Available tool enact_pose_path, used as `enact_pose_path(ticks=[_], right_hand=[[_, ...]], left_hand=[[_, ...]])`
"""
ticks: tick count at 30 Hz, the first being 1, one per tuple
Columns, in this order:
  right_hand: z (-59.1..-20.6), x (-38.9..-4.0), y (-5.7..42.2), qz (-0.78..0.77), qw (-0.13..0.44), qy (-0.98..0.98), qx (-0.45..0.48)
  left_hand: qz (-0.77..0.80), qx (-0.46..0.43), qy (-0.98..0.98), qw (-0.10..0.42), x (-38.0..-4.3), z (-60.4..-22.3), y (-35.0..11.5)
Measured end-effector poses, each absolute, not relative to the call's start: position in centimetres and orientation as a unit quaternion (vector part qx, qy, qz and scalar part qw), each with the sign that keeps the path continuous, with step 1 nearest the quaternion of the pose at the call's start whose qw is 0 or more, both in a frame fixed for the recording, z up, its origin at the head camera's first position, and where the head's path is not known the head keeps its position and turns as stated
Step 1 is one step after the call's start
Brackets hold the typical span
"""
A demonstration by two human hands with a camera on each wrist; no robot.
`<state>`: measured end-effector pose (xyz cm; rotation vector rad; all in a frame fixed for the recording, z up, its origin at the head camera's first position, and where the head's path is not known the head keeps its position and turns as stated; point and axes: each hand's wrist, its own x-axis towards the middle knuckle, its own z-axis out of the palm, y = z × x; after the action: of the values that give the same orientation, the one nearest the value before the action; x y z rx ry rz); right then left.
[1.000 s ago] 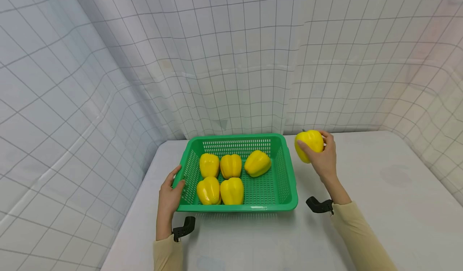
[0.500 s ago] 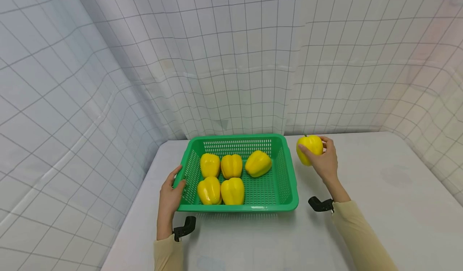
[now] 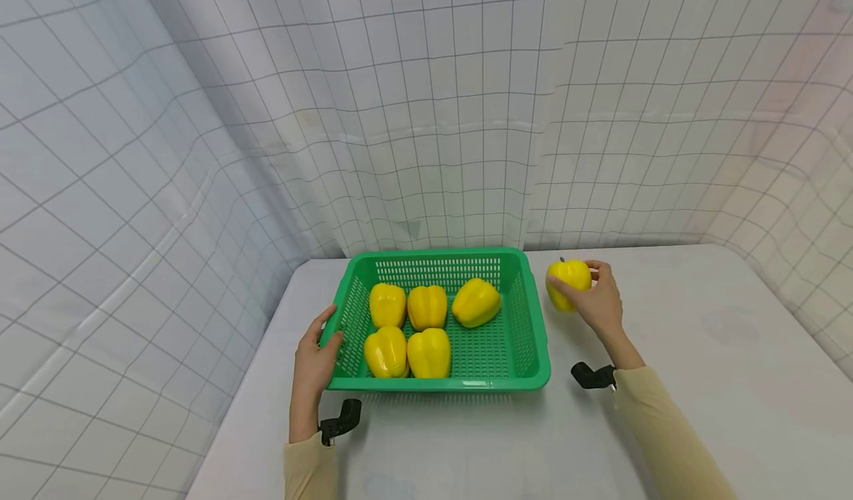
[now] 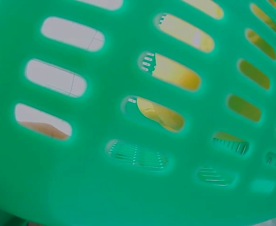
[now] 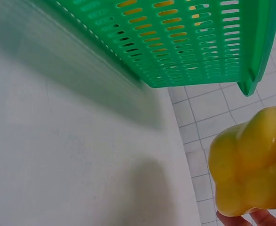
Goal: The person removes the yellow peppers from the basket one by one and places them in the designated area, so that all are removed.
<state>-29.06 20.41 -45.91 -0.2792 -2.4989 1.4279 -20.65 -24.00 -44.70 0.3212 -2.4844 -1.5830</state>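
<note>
A green plastic basket (image 3: 436, 384) holds several yellow bell peppers (image 3: 476, 302), grouped mostly in its left half. At its left end my left hand (image 3: 315, 358) grips the rim, thumb lying over the edge. The left wrist view is filled by the slotted basket wall (image 4: 90, 183), with yellow showing through the holes. To the right of the basket, my right hand (image 3: 599, 301) holds another bell pepper (image 3: 566, 281), stem up, between thumb and fingers. The right wrist view shows that pepper's lobed underside (image 5: 250, 165), with a shadow on the table below.
The basket stands on a white table (image 3: 700, 352). White gridded curtains (image 3: 453, 115) hang behind it and along both sides. Each wrist carries a black camera mount (image 3: 591, 375).
My right hand has lowered the bell pepper slightly beside the basket's right end. The left hand stays on the rim, and the peppers in the basket have not moved.
</note>
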Motion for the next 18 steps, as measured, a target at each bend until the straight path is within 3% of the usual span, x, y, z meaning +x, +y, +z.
enact_pose_path(ticks=[18], right_hand=[[-46.84,-29.67,21.09,0.443,0.069,-0.887,-0.108]], left_hand=[[-0.531,0.102,-0.836,0.09,-20.61,-44.78,-24.1]])
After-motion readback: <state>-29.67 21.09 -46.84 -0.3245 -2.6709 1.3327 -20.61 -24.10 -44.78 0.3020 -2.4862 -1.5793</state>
